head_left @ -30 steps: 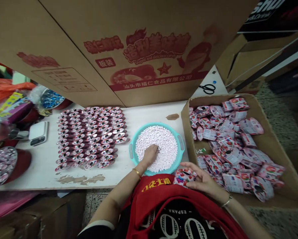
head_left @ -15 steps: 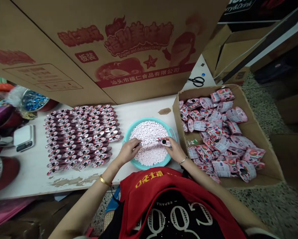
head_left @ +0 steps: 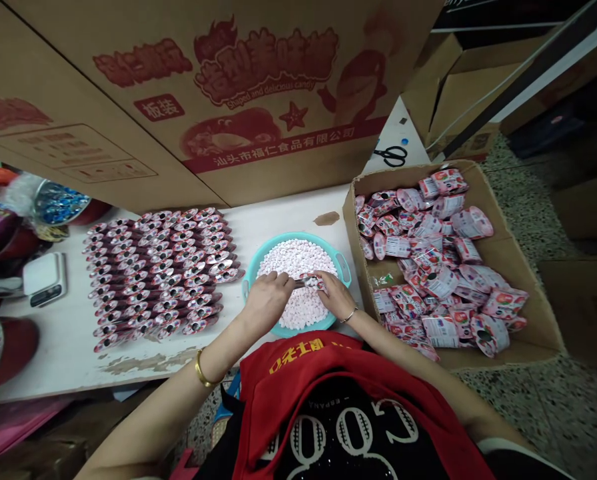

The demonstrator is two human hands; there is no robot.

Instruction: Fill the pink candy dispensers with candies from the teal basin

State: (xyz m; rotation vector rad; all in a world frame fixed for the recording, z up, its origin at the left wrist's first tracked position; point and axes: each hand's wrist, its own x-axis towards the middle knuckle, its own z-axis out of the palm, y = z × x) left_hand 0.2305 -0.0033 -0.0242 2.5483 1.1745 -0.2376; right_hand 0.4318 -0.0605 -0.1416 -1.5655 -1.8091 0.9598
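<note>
Both my hands meet over a teal plastic basin (head_left: 273, 250) heaped with small white-pink candies (head_left: 293, 260). My right hand (head_left: 336, 297) is shut on a pink candy packet (head_left: 312, 281) just above the heap. My left hand (head_left: 266, 300) reaches the packet's other side, and a small metal utensil (head_left: 298, 283) shows between its fingers. Its exact shape is hard to make out. Rows of upright packets (head_left: 153, 270) stand in tight lines on the white table (head_left: 278, 220) to the left of the basin.
A cardboard box (head_left: 528, 280) full of loose pink packets (head_left: 428, 253) sits to the right. A large printed carton (head_left: 258, 100) looms overhead. Black scissors (head_left: 391, 155) lie beyond the box, and a small white scale (head_left: 43, 280) stands at the far left.
My left hand has moved right, closer to the packet, and both hands now hold it together. The view has shifted slightly, so the table sits a little lower and further left.
</note>
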